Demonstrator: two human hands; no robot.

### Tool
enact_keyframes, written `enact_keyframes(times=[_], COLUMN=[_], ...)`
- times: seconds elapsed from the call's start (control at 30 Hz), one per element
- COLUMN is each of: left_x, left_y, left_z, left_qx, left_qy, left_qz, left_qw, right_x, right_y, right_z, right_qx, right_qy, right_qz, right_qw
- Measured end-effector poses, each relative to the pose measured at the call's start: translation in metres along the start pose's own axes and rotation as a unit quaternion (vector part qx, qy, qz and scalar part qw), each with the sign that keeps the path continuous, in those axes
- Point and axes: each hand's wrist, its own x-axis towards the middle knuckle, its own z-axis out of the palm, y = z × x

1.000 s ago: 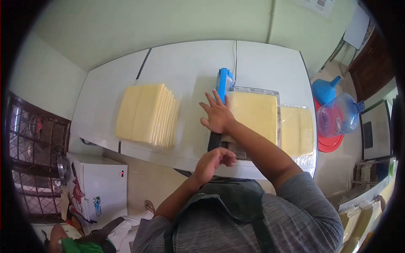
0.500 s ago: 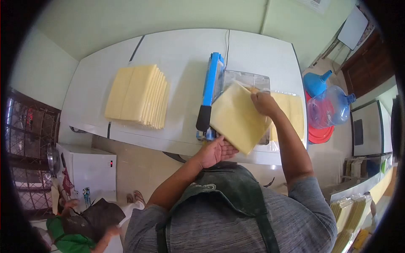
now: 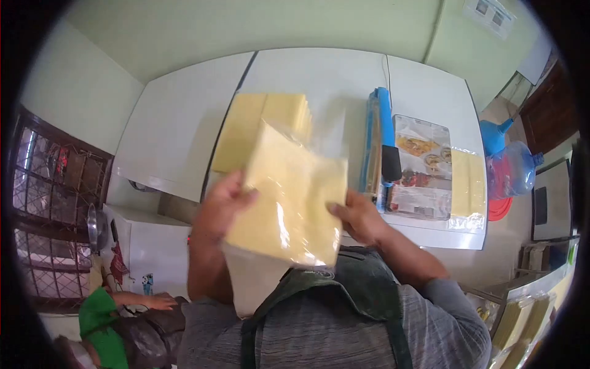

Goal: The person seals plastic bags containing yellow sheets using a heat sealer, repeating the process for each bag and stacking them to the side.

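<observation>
A flat, pale yellow packet (image 3: 289, 200) in shiny clear plastic is held up in front of my apron, tilted. My left hand (image 3: 222, 203) grips its left edge with the thumb on the front face. My right hand (image 3: 362, 216) pinches the right edge, fingers behind. Just beyond the packet, a stack of similar yellow packets (image 3: 249, 129) sits on the white table (image 3: 178, 117), partly hidden. To the right lies a long blue device with a black end (image 3: 385, 120), resembling a bag sealer. Beside it is a flat panel printed with food pictures (image 3: 424, 147).
More yellow packets in plastic (image 3: 468, 178) lie near the table's right end. Past that edge are a blue funnel (image 3: 495, 135) and a clear water jug (image 3: 516, 169). A person in a green sleeve (image 3: 98, 310) is at lower left, near a white cabinet (image 3: 153, 243).
The packet has moved from beside the blue device leftward and up toward my body. My left hand, previously open under its corner, now grips its left edge. My view has shifted left.
</observation>
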Motion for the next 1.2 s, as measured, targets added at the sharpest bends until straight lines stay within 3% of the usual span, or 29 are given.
enact_keyframes(times=[0.07, 0.13, 0.17, 0.27, 0.3, 0.33, 0.37, 0.4, 0.47, 0.53, 0.57, 0.6, 0.63, 0.67, 0.7, 0.73, 0.77, 0.8, 0.87, 0.93, 1.0, 1.07, 1.2], left_x=[0.022, 0.058, 0.075, 0.119, 0.123, 0.129, 0.136, 0.143, 0.147, 0.154, 0.143, 0.142, 0.135, 0.137, 0.141, 0.133, 0.122, 0.117, 0.110, 0.116, 0.123, 0.126, 0.139], left_y=[0.037, 0.053, 0.048, 0.018, 0.007, -0.008, -0.027, -0.041, -0.066, -0.073, -0.058, -0.054, -0.044, -0.051, -0.054, -0.046, -0.034, -0.031, -0.031, -0.043, -0.058, -0.068, -0.095], left_z=[-0.044, -0.082, -0.104, -0.140, -0.137, -0.145, -0.155, -0.164, -0.176, -0.188, -0.169, -0.171, -0.154, -0.164, -0.170, -0.153, -0.129, -0.102, -0.047, -0.002, 0.037, 0.083, 0.135], left_qx=[0.035, 0.112, 0.116, 0.350, 0.441, 0.442, 0.478, 0.509, 0.461, 0.366, 0.437, 0.445, 0.444, 0.490, 0.526, 0.504, 0.482, 0.485, 0.346, 0.306, 0.261, 0.270, 0.272], left_qy=[0.035, 0.056, 0.051, 0.133, 0.161, 0.154, 0.162, 0.169, 0.228, 0.166, 0.214, 0.226, 0.272, 0.309, 0.347, 0.348, 0.352, 0.343, 0.338, 0.322, 0.256, 0.260, 0.213], left_qz=[0.054, 0.140, 0.144, 0.063, 0.028, 0.033, 0.081, 0.131, 0.163, 0.152, 0.153, 0.094, 0.101, 0.190, 0.277, 0.305, 0.330, 0.330, 0.375, 0.391, 0.454, 0.432, 0.443], left_qw=[0.997, 0.982, 0.981, 0.925, 0.882, 0.883, 0.860, 0.834, 0.842, 0.903, 0.860, 0.861, 0.848, 0.793, 0.725, 0.729, 0.731, 0.734, 0.791, 0.806, 0.813, 0.820, 0.827], right_x=[0.051, 0.086, 0.105, 0.157, 0.169, 0.172, 0.153, 0.138, 0.101, 0.039, 0.005, -0.018, -0.042, -0.065, -0.089, -0.107, -0.125, -0.147, -0.189, -0.197, -0.196, -0.192, -0.192], right_y=[-0.026, -0.064, -0.070, -0.055, -0.042, -0.034, -0.037, -0.038, -0.029, -0.031, -0.033, -0.038, -0.044, -0.043, -0.053, -0.047, -0.047, -0.042, -0.002, 0.007, 0.023, 0.037, 0.046], right_z=[0.026, 0.061, 0.065, 0.047, 0.036, 0.029, 0.039, 0.042, 0.041, 0.042, 0.035, 0.009, -0.023, -0.061, -0.098, -0.143, -0.179, -0.218, -0.291, -0.269, -0.274, -0.289, -0.301], right_qx=[-0.157, -0.248, -0.246, -0.246, -0.367, -0.480, -0.536, -0.537, -0.553, -0.487, -0.449, -0.505, -0.550, -0.582, -0.598, -0.541, -0.429, -0.446, -0.621, -0.671, -0.677, -0.663, -0.665], right_qy=[0.005, 0.081, 0.084, 0.104, 0.166, 0.226, 0.265, 0.275, 0.240, 0.178, 0.158, 0.151, 0.131, 0.255, 0.361, 0.536, 0.653, 0.692, 0.587, 0.529, 0.527, 0.546, 0.549], right_qz=[-0.051, -0.095, -0.102, -0.130, -0.159, -0.179, -0.230, -0.232, -0.222, -0.204, -0.224, -0.380, -0.518, -0.502, -0.514, -0.453, -0.385, -0.312, -0.221, -0.104, -0.121, -0.204, -0.241], right_qw=[0.986, 0.961, 0.960, 0.955, 0.902, 0.829, 0.768, 0.763, 0.766, 0.830, 0.850, 0.761, 0.642, 0.587, 0.498, 0.464, 0.492, 0.473, 0.471, 0.510, 0.499, 0.471, 0.446])
